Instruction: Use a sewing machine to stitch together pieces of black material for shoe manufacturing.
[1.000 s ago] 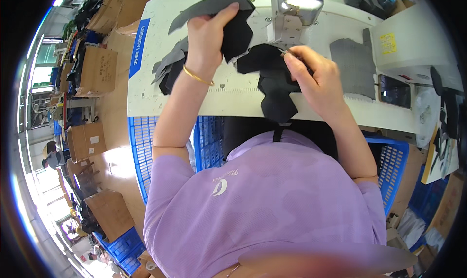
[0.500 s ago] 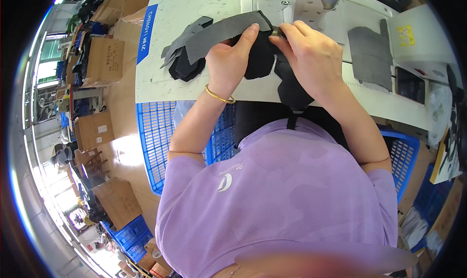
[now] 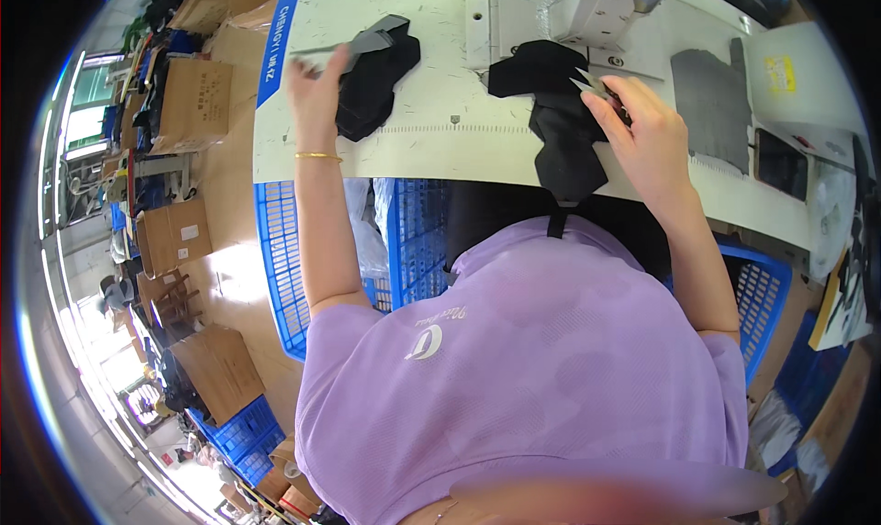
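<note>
My left hand (image 3: pixel 315 89), partly smeared by motion, is at the left of the table with a thin grey fabric piece (image 3: pixel 323 51) between thumb and fingers. Beside it lies a pile of black fabric pieces (image 3: pixel 370 89), with a grey piece (image 3: pixel 378 39) on top. In my right hand (image 3: pixel 647 135) is a small pair of thread snips (image 3: pixel 592 84), its pointed blades toward the left. The snips are over joined black fabric pieces (image 3: pixel 564 112), which lie below the sewing machine and reach the table's front edge.
The white sewing machine (image 3: pixel 601 16) stands at the back. Right of my right hand are a flat grey fabric panel (image 3: pixel 711 103) and a dark phone-like slab (image 3: pixel 781 161). Blue plastic baskets (image 3: pixel 418 240) stand under the front edge. Thread scraps dot the white table (image 3: pixel 431 158).
My left hand has moved left with the grey piece, away from the right hand. My right hand has moved right and slightly down, and the snips now show clearly.
</note>
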Action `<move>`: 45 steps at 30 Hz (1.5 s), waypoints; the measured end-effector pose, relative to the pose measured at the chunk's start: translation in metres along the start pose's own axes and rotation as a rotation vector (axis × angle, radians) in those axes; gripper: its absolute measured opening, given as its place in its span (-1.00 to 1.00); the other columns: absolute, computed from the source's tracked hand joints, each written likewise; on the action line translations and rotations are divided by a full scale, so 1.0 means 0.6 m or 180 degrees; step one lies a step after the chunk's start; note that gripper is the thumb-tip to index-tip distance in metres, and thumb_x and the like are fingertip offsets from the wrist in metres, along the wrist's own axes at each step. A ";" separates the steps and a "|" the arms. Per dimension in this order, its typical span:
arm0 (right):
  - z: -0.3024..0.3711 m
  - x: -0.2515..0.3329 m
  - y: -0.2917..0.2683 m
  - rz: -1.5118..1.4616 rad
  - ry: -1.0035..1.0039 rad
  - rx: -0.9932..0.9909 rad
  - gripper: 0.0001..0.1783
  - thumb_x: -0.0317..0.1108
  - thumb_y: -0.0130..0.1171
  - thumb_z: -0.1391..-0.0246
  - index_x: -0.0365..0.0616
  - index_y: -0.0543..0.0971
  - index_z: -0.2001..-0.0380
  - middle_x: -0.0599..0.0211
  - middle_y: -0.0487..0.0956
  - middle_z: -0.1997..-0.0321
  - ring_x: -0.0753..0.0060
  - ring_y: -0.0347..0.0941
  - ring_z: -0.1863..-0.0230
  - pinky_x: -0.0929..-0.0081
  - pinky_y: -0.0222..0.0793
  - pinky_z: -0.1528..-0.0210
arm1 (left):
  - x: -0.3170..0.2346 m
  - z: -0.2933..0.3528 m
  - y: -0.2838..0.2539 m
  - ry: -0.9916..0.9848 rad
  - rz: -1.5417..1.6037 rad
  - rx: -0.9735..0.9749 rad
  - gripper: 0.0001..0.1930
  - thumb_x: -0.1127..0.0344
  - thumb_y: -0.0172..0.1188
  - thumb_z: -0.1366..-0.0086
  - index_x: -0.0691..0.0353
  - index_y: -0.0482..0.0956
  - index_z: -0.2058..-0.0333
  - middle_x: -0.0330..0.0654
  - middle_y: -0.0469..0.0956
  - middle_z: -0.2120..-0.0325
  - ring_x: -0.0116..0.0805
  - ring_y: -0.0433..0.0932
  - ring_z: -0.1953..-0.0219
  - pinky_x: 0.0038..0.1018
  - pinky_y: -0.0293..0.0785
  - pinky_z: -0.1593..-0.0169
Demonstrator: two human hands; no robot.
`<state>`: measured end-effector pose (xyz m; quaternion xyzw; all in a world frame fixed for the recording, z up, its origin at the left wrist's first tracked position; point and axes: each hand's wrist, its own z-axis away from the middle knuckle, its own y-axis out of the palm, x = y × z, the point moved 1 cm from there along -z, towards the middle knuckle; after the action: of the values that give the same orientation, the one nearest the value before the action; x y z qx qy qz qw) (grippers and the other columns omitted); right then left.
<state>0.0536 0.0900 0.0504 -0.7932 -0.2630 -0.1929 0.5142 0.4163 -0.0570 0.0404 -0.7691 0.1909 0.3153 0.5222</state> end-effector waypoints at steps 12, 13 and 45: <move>0.077 -0.006 0.028 -0.0249 -0.0832 0.0293 -0.78 -0.43 0.34 0.17 -0.18 0.51 0.42 0.38 0.55 0.28 0.40 0.54 0.44 0.50 0.46 0.42 | -0.225 0.215 0.136 0.3251 0.0361 0.0477 -0.49 0.27 0.44 0.01 0.29 0.52 0.07 -0.05 0.50 0.16 -0.07 0.47 0.16 -0.31 0.43 0.09; 0.082 -0.008 0.034 0.0011 -0.1063 0.0253 -0.75 -0.46 0.33 0.22 -0.16 0.54 0.37 0.41 0.56 0.21 0.38 0.56 0.41 0.49 0.48 0.39 | -0.229 0.223 0.150 0.3185 0.0123 0.0555 -0.51 0.29 0.40 -0.02 0.30 0.51 0.06 -0.05 0.49 0.13 -0.07 0.47 0.14 -0.32 0.43 0.07; 0.019 0.017 -0.020 -0.2633 0.1274 0.0288 -0.91 -0.43 0.23 -0.11 -0.20 0.54 0.34 0.47 0.48 0.59 0.63 0.35 0.64 0.58 0.26 0.60 | -0.291 0.219 0.110 0.1609 0.1391 0.1849 -0.85 0.33 0.16 -0.31 0.30 0.52 0.24 -0.04 0.56 0.56 -0.26 0.55 0.50 -0.40 0.43 0.38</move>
<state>0.0544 0.1065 0.0605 -0.5454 -0.4611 -0.5197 0.4688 0.2106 0.0332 0.0814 -0.5850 0.5514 0.1536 0.5746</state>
